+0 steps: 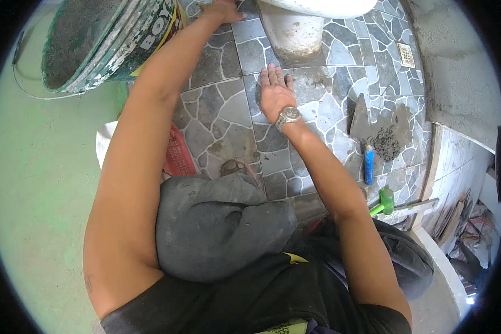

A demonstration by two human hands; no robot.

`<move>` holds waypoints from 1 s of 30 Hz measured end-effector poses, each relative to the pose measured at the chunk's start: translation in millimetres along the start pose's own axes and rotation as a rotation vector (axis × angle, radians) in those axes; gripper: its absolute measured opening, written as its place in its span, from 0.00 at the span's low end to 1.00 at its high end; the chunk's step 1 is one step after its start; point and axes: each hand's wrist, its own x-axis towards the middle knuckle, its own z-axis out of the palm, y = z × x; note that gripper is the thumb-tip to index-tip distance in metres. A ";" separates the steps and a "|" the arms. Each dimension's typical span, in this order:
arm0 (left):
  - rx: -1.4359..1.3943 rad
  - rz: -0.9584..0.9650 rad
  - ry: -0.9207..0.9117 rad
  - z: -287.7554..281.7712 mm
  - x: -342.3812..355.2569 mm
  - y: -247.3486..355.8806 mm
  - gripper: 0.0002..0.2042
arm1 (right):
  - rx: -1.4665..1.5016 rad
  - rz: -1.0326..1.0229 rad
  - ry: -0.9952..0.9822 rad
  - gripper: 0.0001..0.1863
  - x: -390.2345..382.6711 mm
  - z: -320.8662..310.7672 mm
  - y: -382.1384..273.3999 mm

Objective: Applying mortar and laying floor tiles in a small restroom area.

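My right hand [276,99], with a metal watch [289,116] on the wrist, lies flat on the grey stone-patterned floor tiles [228,108], fingers stretched out. Just beyond its fingertips stands the white toilet base [298,39], smeared with mortar at its foot. Further forward, at the upper edge, my left hand [222,10] rests on the tiles with thumb and fingers apart; part of it is cut off by the frame. Neither hand holds anything. To the right of my right hand lies a trowel [360,119] with a blue handle [368,167], beside a small heap of dark mortar [387,143].
A mortar-crusted green bucket [114,67] stands at the upper left on a green floor [33,195]. A green-headed mallet [385,201] lies near my right forearm. A square drain cover [406,55] sits near the plastered wall [456,72]. A red-and-white sack [178,153] is beside my knee.
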 end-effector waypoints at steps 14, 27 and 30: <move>0.069 -0.185 -0.183 3.0 14.8 -8.6 0.48 | 0.022 0.039 -0.041 0.31 -1.5 -9.7 -12.8; 0.091 -0.269 -0.409 -19.2 3.3 9.9 0.38 | 0.066 0.047 -0.105 0.36 11.6 -34.1 -13.7; 0.104 -0.302 -0.283 -23.4 -5.9 15.8 0.36 | 0.048 0.032 -0.090 0.38 11.5 -34.4 -16.6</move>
